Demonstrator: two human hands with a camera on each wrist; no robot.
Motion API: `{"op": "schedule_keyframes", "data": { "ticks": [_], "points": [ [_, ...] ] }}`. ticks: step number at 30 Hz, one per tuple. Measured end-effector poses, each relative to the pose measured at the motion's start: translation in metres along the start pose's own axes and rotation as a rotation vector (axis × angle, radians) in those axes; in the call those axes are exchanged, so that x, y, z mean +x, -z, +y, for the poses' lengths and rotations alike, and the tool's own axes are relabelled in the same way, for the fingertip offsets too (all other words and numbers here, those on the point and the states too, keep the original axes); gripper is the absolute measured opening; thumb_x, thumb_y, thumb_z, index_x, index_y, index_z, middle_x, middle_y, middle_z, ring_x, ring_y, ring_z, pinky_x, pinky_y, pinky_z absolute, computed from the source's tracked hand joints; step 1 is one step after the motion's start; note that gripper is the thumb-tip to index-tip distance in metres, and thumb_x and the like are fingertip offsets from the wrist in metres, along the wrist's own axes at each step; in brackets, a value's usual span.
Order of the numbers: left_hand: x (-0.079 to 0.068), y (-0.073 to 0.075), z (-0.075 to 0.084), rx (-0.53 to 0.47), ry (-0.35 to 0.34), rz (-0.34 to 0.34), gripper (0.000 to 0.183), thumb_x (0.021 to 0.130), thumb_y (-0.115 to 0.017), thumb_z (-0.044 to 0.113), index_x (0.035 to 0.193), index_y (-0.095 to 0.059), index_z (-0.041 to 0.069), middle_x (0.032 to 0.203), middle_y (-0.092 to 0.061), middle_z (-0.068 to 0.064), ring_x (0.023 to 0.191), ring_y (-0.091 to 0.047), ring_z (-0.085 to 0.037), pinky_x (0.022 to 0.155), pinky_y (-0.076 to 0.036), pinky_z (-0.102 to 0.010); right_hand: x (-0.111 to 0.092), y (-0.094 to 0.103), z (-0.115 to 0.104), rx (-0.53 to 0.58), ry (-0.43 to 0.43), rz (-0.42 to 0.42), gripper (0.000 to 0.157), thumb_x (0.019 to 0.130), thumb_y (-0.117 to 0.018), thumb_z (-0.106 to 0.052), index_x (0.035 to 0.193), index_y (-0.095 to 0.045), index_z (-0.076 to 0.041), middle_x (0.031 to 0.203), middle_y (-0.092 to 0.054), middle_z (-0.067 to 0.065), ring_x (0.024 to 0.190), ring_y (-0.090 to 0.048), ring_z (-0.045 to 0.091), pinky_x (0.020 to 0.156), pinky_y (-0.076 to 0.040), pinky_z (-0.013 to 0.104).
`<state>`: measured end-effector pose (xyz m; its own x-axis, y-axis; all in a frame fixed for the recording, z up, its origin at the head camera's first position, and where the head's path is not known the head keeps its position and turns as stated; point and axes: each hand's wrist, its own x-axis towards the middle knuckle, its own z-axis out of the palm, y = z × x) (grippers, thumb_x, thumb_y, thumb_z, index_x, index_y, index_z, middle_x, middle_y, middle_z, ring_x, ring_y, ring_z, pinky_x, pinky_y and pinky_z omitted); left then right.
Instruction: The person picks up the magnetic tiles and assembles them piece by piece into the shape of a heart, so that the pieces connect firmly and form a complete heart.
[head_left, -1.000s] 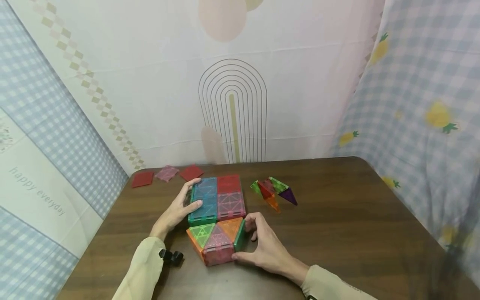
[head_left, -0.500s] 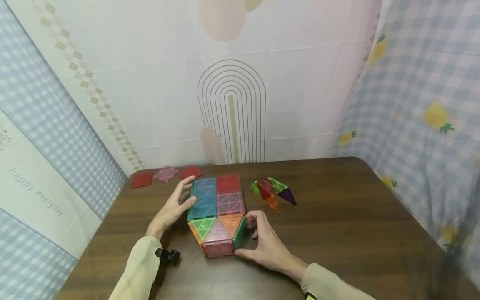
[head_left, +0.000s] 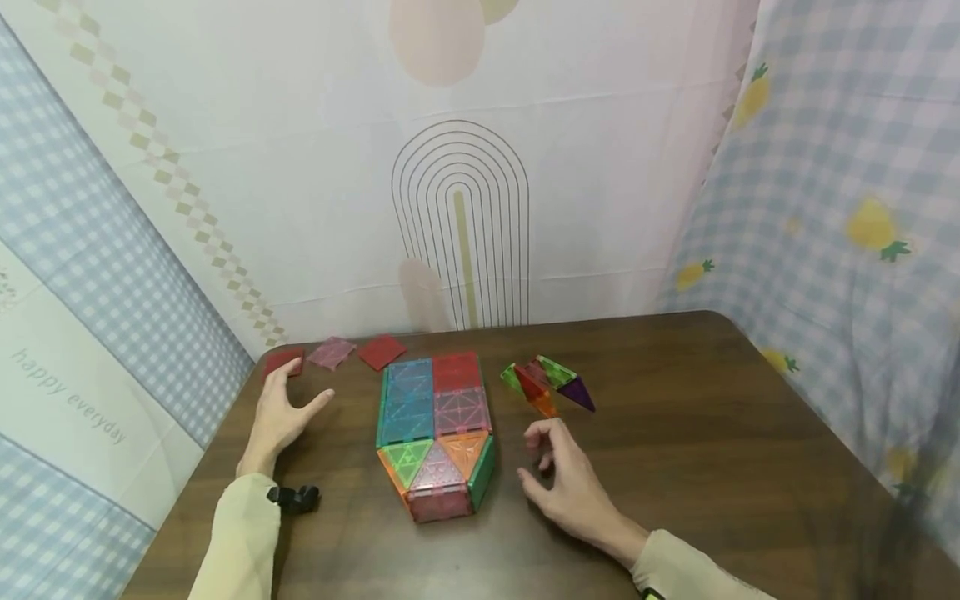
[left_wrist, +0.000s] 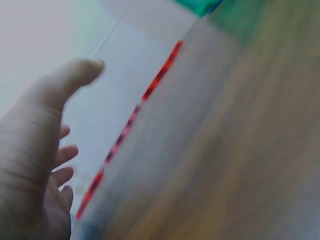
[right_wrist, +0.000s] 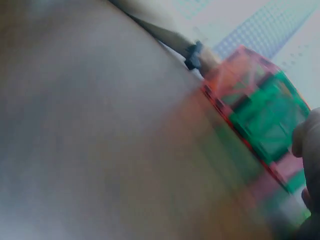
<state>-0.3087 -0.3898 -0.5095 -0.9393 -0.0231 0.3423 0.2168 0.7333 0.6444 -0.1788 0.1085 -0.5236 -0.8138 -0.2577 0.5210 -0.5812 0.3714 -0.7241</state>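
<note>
A low box of see-through magnetic tiles stands mid-table, blue, red and pink on top. Its near end tapers, with green, pink and orange triangles over pink, orange and green side walls. My left hand hovers left of it, fingers spread, near a red square tile at the table's far left; whether they touch I cannot tell. In the left wrist view the hand holds nothing. To the box's right, apart from it, my right hand is loosely bent around nothing.
A pink tile and another red tile lie along the back left edge. Right of the box leans a small cluster of triangle tiles in green, red, orange and purple. Patterned cloth hangs behind the wooden table.
The tapered section has closed up against the larger block. Both hands have since let go: the left moved left toward the red tile, the right drew back to the right.
</note>
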Motion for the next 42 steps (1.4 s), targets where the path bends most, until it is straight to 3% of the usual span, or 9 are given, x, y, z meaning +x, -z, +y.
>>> {"op": "schedule_keyframes", "data": {
  "ticks": [7, 12, 17, 21, 25, 29, 33, 37, 42],
  "points": [
    [0.000, 0.016, -0.032, 0.102, 0.056, -0.022, 0.104, 0.101, -0.078, 0.050, 0.171, -0.025, -0.005, 0.173, -0.026, -0.039, 0.162, -0.016, -0.062, 0.126, -0.021, -0.081, 0.003, 0.037, 0.023, -0.122, -0.029, 0.167, 0.049, 0.087, -0.087, 0.012, 0.126, -0.060, -0.001, 0.113, -0.067, 0.010, 0.097, -0.065, 0.018, 0.076, -0.057, 0.027],
    [-0.002, 0.020, -0.037, 0.189, 0.075, -0.065, 0.107, 0.104, -0.072, 0.056, 0.171, -0.021, -0.009, 0.172, -0.024, -0.043, 0.163, -0.010, -0.063, 0.127, -0.015, -0.081, 0.009, 0.042, 0.031, -0.151, -0.077, 0.155, 0.045, 0.092, -0.088, 0.004, 0.128, -0.062, -0.001, 0.115, -0.070, 0.009, 0.099, -0.068, 0.018, 0.076, -0.058, 0.026],
    [-0.005, 0.021, -0.035, 0.230, 0.077, -0.065, 0.102, 0.106, -0.069, 0.056, 0.169, -0.025, -0.011, 0.169, -0.028, -0.044, 0.160, -0.014, -0.066, 0.125, -0.015, -0.083, 0.021, 0.036, 0.035, -0.174, -0.064, 0.168, 0.043, 0.093, -0.088, 0.000, 0.127, -0.062, -0.003, 0.118, -0.069, 0.008, 0.101, -0.069, 0.020, 0.077, -0.059, 0.027],
    [-0.007, 0.014, -0.030, 0.239, 0.094, -0.049, 0.094, 0.108, -0.067, 0.055, 0.167, -0.033, -0.009, 0.162, -0.030, -0.043, 0.151, -0.022, -0.065, 0.117, -0.029, -0.080, 0.030, 0.036, 0.040, -0.191, -0.051, 0.208, 0.042, 0.092, -0.089, 0.000, 0.125, -0.064, -0.003, 0.116, -0.068, 0.006, 0.099, -0.067, 0.019, 0.076, -0.058, 0.029],
    [-0.009, 0.007, -0.028, 0.254, 0.115, -0.005, 0.081, 0.108, -0.069, 0.048, 0.161, -0.047, -0.009, 0.151, -0.035, -0.041, 0.140, -0.028, -0.060, 0.107, -0.039, -0.073, 0.035, 0.034, 0.044, -0.202, -0.065, 0.193, 0.042, 0.093, -0.089, -0.005, 0.127, -0.064, -0.005, 0.116, -0.068, 0.006, 0.096, -0.066, 0.018, 0.076, -0.058, 0.030],
    [-0.011, 0.003, -0.026, 0.234, 0.116, 0.094, 0.066, 0.103, -0.079, 0.040, 0.146, -0.065, -0.008, 0.145, -0.043, -0.041, 0.138, -0.034, -0.059, 0.110, -0.038, -0.071, 0.037, 0.033, 0.045, -0.206, -0.109, 0.159, 0.042, 0.095, -0.090, -0.010, 0.129, -0.065, -0.008, 0.117, -0.067, 0.006, 0.098, -0.065, 0.018, 0.076, -0.058, 0.031],
    [-0.012, 0.002, -0.027, 0.230, 0.141, 0.156, 0.064, 0.096, -0.085, 0.049, 0.126, -0.072, -0.006, 0.146, -0.049, -0.039, 0.139, -0.039, -0.060, 0.115, -0.036, -0.072, 0.038, 0.031, 0.045, -0.222, -0.150, 0.126, 0.042, 0.095, -0.090, -0.011, 0.130, -0.067, -0.009, 0.115, -0.067, 0.004, 0.098, -0.066, 0.017, 0.075, -0.057, 0.029],
    [-0.011, 0.001, -0.027, 0.241, 0.182, 0.164, 0.064, 0.094, -0.086, 0.055, 0.118, -0.072, -0.003, 0.152, -0.051, -0.039, 0.142, -0.040, -0.062, 0.118, -0.033, -0.073, 0.040, 0.030, 0.046, -0.261, -0.154, 0.115, 0.039, 0.095, -0.090, -0.011, 0.129, -0.071, -0.009, 0.110, -0.069, 0.004, 0.093, -0.066, 0.017, 0.073, -0.056, 0.027],
    [-0.011, 0.001, -0.020, 0.257, 0.222, 0.138, 0.052, 0.098, -0.084, 0.047, 0.118, -0.073, 0.000, 0.144, -0.063, -0.039, 0.131, -0.046, -0.062, 0.107, -0.034, -0.075, 0.042, 0.030, 0.047, -0.273, -0.148, 0.114, 0.032, 0.096, -0.088, -0.005, 0.125, -0.075, -0.009, 0.104, -0.072, 0.003, 0.089, -0.067, 0.015, 0.071, -0.056, 0.026]
  ]
}}
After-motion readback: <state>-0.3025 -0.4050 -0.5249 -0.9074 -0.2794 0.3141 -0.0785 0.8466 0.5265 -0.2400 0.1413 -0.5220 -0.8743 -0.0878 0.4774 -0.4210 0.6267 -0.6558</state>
